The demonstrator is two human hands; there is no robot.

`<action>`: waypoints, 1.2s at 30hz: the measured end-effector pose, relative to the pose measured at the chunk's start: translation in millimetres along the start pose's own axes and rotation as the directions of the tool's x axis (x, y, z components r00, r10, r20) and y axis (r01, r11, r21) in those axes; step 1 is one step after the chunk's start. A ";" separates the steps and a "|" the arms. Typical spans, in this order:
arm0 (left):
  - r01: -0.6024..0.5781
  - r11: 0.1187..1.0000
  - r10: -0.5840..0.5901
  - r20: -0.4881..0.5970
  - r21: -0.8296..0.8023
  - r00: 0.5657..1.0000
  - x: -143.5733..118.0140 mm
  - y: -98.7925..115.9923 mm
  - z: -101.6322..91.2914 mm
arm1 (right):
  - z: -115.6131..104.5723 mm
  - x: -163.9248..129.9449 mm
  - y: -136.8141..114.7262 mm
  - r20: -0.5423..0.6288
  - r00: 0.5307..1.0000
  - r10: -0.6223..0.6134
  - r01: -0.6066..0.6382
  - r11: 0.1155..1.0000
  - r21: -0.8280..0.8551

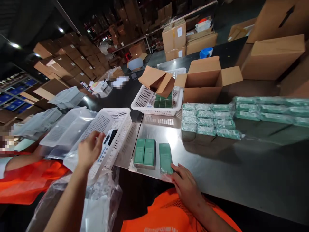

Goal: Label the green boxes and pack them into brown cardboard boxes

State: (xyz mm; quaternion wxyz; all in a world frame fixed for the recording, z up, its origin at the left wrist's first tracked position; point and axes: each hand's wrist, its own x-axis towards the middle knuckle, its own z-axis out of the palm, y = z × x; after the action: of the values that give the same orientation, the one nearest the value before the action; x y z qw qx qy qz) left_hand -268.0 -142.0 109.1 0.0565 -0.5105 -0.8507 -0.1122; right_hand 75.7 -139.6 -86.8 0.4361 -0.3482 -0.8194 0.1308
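Observation:
My left hand (90, 149) is over a white perforated basket (118, 112), its fingers loosely bent and apart, with nothing visible in them. Beside its fingertips in the basket lie a dark object (112, 137) and a white sheet with blue print (103, 154). At the table's front edge, my right hand (185, 180) has its fingers at the lower right corner of a green box (165, 157), whose near end shows clear wrap. Left of that box, a pair of green boxes (145, 152) lies side by side. The underside of my right hand is hidden.
Wrapped stacks of green boxes (209, 120) stand on the metal table (214, 170) at right. Behind are an open carton (202, 79) and a second white basket (156, 111) holding green boxes and cardboard. Clear plastic bins (69, 127) and another person's orange vest (31, 180) are at left.

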 end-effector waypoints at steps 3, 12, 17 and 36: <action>-0.292 0.917 0.317 0.052 -0.272 0.947 -71.7 45.0 22.2 | -1.6 -5.5 2.5 0.007 1.000 0.017 -0.018 0.997 0.078; -0.263 0.845 0.466 0.400 -0.465 0.789 -146.5 111.1 128.8 | -2.0 -6.2 2.5 0.033 0.999 0.005 -0.008 0.995 0.097; -0.331 0.799 0.556 0.409 -0.501 0.723 -154.7 112.3 137.3 | 1.4 -1.5 -0.9 0.084 0.994 0.075 -0.081 0.994 0.069; -0.382 0.891 0.364 -0.119 -0.245 0.924 -128.0 87.5 108.2 | -0.4 14.1 -1.4 0.196 0.974 0.111 -0.127 0.990 0.069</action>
State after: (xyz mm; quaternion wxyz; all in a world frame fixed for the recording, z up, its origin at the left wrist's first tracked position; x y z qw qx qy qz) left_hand -128.4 -184.9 -11.0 0.0382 -0.6630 -0.7116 -0.2293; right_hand 70.1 -130.9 -77.0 0.3601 -0.3646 -0.8293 0.2227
